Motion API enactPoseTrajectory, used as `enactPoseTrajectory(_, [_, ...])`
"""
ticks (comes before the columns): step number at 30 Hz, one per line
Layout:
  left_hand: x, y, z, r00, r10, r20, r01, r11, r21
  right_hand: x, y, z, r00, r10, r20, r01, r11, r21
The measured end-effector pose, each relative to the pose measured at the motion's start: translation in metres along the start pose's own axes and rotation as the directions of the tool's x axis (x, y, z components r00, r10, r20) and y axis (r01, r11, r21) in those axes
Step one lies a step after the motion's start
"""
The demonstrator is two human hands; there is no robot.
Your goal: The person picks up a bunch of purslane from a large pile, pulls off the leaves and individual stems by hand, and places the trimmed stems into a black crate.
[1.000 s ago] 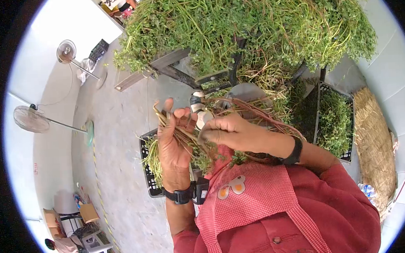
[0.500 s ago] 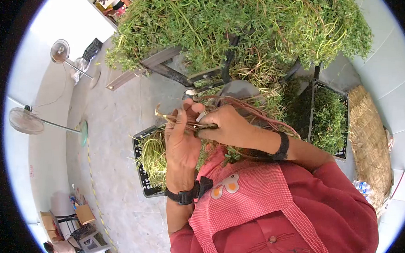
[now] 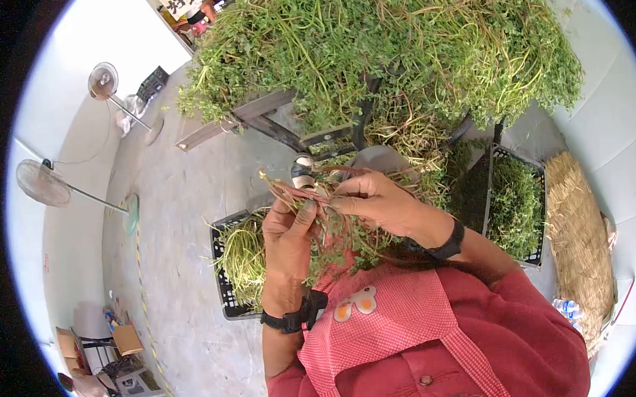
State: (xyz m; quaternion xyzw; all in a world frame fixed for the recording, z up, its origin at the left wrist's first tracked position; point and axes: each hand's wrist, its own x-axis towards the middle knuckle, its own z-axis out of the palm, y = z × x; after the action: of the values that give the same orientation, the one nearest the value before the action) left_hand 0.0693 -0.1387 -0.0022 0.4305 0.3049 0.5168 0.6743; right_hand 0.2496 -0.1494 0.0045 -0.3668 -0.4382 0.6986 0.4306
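Note:
In front of my apron I hold a small bunch of reddish plant stems (image 3: 305, 193) with green leaves hanging below. My left hand (image 3: 287, 232) is closed round the stems near their cut ends, thumb on top. My right hand (image 3: 383, 204) pinches the same stems a little farther along, its fingertips close to the left thumb. A heap of leafy green plants (image 3: 389, 46) lies on the raised stand beyond my hands. Under my left forearm, a black crate (image 3: 226, 295) holds pale green stems (image 3: 242, 258).
Another black crate (image 3: 489, 191) with greens stands at the right, beside a rolled straw mat (image 3: 579, 237). Loose stems hang below the stand, whose metal bar (image 3: 209, 134) juts left. Two fans (image 3: 42, 183) stand by the left wall. A person (image 3: 92, 389) sits at the lower left.
My right hand has shifted slightly right and down, its fingers opening wider in the pinch. The stems that stretched rightward now bunch between my hands, with leaves hanging below.

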Motion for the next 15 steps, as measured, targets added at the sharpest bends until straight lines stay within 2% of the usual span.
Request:
enactPoseTrajectory(2, [-0.001,0.004,0.001,0.999,-0.045,0.0,0.045,0.998,0.048,0.001,0.001,0.0,0.999,-0.054,0.002,0.053,0.998,0.023])
enactPoseTrajectory(4, [-0.002,0.009,0.006,0.999,-0.043,-0.022,0.044,0.995,0.093,0.007,0.007,-0.006,0.99,-0.139,0.001,0.138,0.982,-0.132])
enactPoseTrajectory(5, [-0.002,0.01,0.007,0.998,-0.046,-0.047,0.052,0.989,0.136,0.006,0.007,-0.008,0.99,-0.144,0.004,0.143,0.98,-0.136])
enactPoseTrajectory(7, [0.0,0.005,0.003,0.999,-0.028,-0.026,0.032,0.988,0.15,0.003,0.003,-0.007,0.988,-0.152,-0.004,0.144,0.947,-0.286])
enactPoseTrajectory(8, [0.001,0.004,0.002,1.0,-0.016,-0.006,0.017,0.987,0.162,0.002,0.002,-0.005,0.988,-0.155,-0.002,0.148,0.946,-0.288])
enactPoseTrajectory(10, [0.0,0.007,0.007,1.0,-0.009,-0.019,0.012,0.988,0.151,0.001,0.004,0.001,0.985,-0.174,0.011,0.174,0.979,-0.104])
enactPoseTrajectory(11, [0.0,0.007,0.009,0.999,-0.008,-0.032,0.012,0.99,0.14,0.003,0.005,0.001,0.985,-0.173,0.011,0.174,0.979,-0.104])
enactPoseTrajectory(13, [-0.001,0.005,0.009,0.999,-0.013,-0.05,0.021,0.985,0.169,0.008,0.011,0.001,0.975,-0.208,0.075,0.22,0.947,-0.233])
enactPoseTrajectory(14, [0.0,0.004,0.009,0.998,-0.013,-0.066,0.026,0.98,0.199,0.01,0.015,0.001,0.975,-0.209,0.071,0.22,0.947,-0.233])
enactPoseTrajectory(15, [0.001,0.003,0.01,0.998,-0.016,-0.062,0.028,0.98,0.199,0.012,0.019,0.003,0.97,-0.24,0.047,0.243,0.919,-0.31])
